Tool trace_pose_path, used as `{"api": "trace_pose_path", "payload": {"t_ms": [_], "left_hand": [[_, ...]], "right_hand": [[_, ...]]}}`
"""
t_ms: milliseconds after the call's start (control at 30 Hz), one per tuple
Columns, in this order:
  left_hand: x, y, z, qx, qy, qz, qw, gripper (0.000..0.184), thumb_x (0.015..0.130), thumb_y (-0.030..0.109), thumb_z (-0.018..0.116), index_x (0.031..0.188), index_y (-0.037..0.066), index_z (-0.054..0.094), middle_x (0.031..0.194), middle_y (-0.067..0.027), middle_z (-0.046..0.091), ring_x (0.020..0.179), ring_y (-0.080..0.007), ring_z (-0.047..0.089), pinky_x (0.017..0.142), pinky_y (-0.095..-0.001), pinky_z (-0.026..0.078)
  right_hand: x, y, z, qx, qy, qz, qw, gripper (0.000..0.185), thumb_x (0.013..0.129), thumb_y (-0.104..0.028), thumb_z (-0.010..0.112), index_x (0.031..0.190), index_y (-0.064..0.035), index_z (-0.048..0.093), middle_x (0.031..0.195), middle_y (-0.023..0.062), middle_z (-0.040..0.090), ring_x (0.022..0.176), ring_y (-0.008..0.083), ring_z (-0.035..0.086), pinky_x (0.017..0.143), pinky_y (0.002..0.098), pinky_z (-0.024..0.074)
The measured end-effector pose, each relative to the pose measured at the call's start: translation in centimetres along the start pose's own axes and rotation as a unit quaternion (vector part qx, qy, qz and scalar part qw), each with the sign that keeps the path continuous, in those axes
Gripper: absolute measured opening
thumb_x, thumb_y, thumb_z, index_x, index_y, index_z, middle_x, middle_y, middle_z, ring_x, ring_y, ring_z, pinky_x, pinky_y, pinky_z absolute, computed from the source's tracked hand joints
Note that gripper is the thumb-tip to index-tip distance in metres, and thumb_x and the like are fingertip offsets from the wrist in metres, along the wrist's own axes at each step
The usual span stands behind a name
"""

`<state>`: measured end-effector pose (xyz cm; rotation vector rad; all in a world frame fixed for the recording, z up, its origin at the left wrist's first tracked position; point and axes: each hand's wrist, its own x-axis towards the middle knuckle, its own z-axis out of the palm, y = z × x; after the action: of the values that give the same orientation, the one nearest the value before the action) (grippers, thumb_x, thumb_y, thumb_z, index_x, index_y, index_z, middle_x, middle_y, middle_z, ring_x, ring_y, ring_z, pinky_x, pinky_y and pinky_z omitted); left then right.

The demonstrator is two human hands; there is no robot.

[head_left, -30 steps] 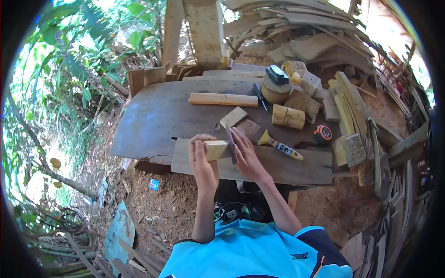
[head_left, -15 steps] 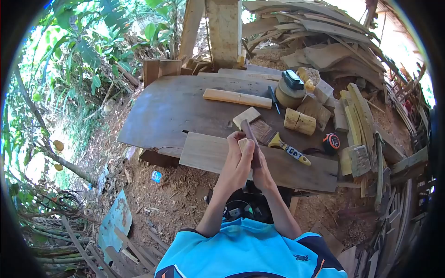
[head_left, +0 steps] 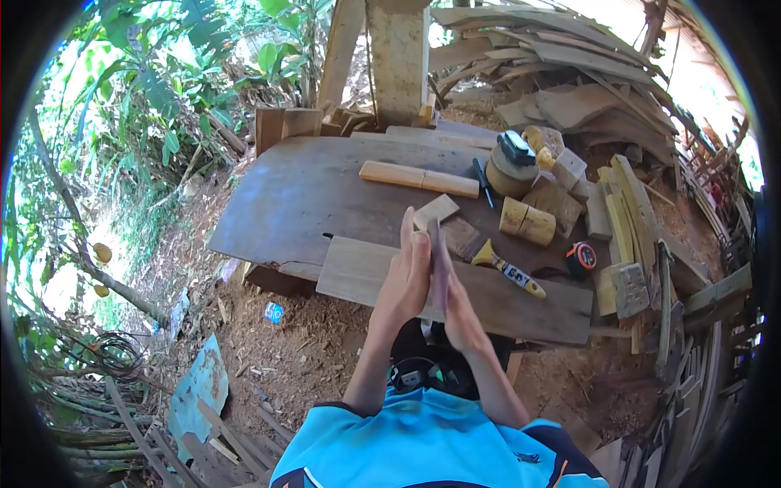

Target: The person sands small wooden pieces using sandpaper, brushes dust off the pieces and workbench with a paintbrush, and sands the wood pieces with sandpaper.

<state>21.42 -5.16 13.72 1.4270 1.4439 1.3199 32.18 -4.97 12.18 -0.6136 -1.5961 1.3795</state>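
Note:
My left hand point(head_left: 404, 281) and my right hand point(head_left: 462, 315) are raised over the near edge of the bench, palms facing. Pressed between them is a thin, flat brown piece point(head_left: 440, 264), standing on edge; its material is not clear. The left fingers are stretched out along it, while the right fingers are largely hidden behind it. Just beyond the fingertips lies a small pale wood block point(head_left: 437, 210). To the right is a flat hand tool point(head_left: 511, 270) with a yellow, labelled handle.
A wooden bench top point(head_left: 285, 191) carries a long split piece of wood point(head_left: 419, 179), a dark slim tool point(head_left: 482, 180), a power sander point(head_left: 512, 167), a grooved wood cylinder point(head_left: 527, 221) and a tape measure point(head_left: 581, 259). Stacked timber point(head_left: 626, 211) borders the right; a post point(head_left: 399, 61) stands behind.
My left hand has uncurled its fingers and lies flatter against the brown piece. The small block end seen at my left thumb no longer shows. Both hands are slightly lower.

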Motion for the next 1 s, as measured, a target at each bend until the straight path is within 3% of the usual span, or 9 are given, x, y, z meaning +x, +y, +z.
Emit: {"api": "trace_pose_path", "payload": {"t_ms": [267,333,500,533,633,667,733,900,1000], "left_hand": [[0.1,-2.0,0.1,-0.168,-0.008,-0.036,0.985,0.071,0.091,0.055,0.011,0.14,0.004,0.007,0.138,-0.0241,0.024,0.129,-0.0316,0.025,0.103,-0.0341,0.023],[-0.6,-0.8,0.6,-0.067,-0.018,-0.035,0.997,0.072,0.09,0.056,0.013,0.14,0.004,0.004,0.128,-0.0287,0.037,0.117,-0.0409,0.038,0.096,-0.0387,0.03],[-1.4,0.3,1.0,-0.045,-0.006,-0.039,0.998,0.068,0.093,0.051,0.014,0.14,0.004,0.006,0.139,-0.0231,0.024,0.128,-0.0298,0.027,0.103,-0.0327,0.022],[-0.6,-1.2,0.8,-0.046,0.027,-0.017,0.998,0.07,0.091,0.052,0.013,0.139,0.003,0.005,0.128,-0.0293,0.039,0.115,-0.0443,0.041,0.094,-0.0403,0.032],[0.9,-2.7,0.4,-0.102,0.029,-0.012,0.994,0.071,0.091,0.053,0.013,0.139,0.002,0.005,0.127,-0.0289,0.041,0.114,-0.0443,0.042,0.093,-0.0397,0.033],[0.1,-2.0,0.4,-0.02,0.01,-0.021,1.0,0.072,0.091,0.053,0.015,0.139,0.001,0.005,0.117,-0.027,0.049,0.107,-0.0405,0.049,0.091,-0.0373,0.035],[-1.3,0.1,1.2,-0.034,0.045,-0.034,0.998,0.073,0.091,0.054,0.016,0.138,-0.001,0.005,0.108,-0.0252,0.053,0.103,-0.0367,0.052,0.089,-0.0355,0.036],[-0.4,-1.9,-0.3,-0.172,0.059,-0.032,0.983,0.076,0.09,0.043,0.041,0.138,-0.004,0.005,0.103,-0.0145,0.055,0.1,-0.0221,0.052,0.089,-0.0303,0.038],[-1.1,-2.8,-0.8,-0.249,0.01,-0.046,0.967,0.067,0.078,0.016,0.061,0.133,-0.002,0.025,0.107,-0.0119,0.053,0.102,-0.0175,0.051,0.087,-0.0293,0.042]], "right_hand": [[0.5,2.3,0.1,-0.083,0.009,-0.005,0.996,0.058,0.094,-0.041,0.021,0.141,-0.0079,0.013,0.147,0.0116,0.01,0.135,0.0263,0.007,0.109,0.037,0.0066],[0.9,0.6,0.1,-0.072,-0.007,-0.026,0.997,0.059,0.093,-0.041,0.023,0.141,-0.0075,0.014,0.147,0.0115,0.011,0.135,0.0258,0.009,0.109,0.0363,0.0077],[2.4,3.8,-1.4,-0.042,0.002,0.026,0.999,0.058,0.093,-0.04,0.024,0.14,-0.0072,0.017,0.146,0.0117,0.014,0.135,0.0247,0.013,0.109,0.0347,0.0093],[1.7,3.8,-0.5,0.003,0.03,0.043,0.999,0.058,0.093,-0.039,0.026,0.14,-0.0072,0.018,0.146,0.0112,0.015,0.135,0.0246,0.013,0.109,0.0345,0.0093],[0.0,0.7,0.8,-0.102,0.006,0.001,0.995,0.057,0.093,-0.039,0.026,0.141,-0.0071,0.017,0.145,0.0107,0.017,0.135,0.0243,0.013,0.108,0.0339,0.01],[0.9,-0.1,0.5,0.099,-0.008,0.016,0.995,0.056,0.094,-0.036,0.026,0.14,-0.0077,0.018,0.145,0.0108,0.016,0.135,0.0243,0.012,0.108,0.0341,0.0102],[2.5,0.6,-1.4,0.026,-0.05,0.031,0.998,0.054,0.094,-0.034,0.028,0.14,-0.0082,0.02,0.146,0.0107,0.016,0.135,0.0245,0.01,0.108,0.0348,0.0101],[-0.1,4.9,-1.0,-0.139,0.024,0.027,0.99,0.05,0.092,-0.025,0.029,0.139,-0.0091,0.025,0.145,0.0116,0.02,0.135,0.0272,0.013,0.109,0.037,0.0104],[-0.7,3.3,-0.9,-0.261,-0.03,-0.029,0.965,0.054,0.086,-0.018,0.039,0.138,-0.0093,0.028,0.143,0.0131,0.023,0.134,0.031,0.015,0.108,0.0403,0.0123]]}}
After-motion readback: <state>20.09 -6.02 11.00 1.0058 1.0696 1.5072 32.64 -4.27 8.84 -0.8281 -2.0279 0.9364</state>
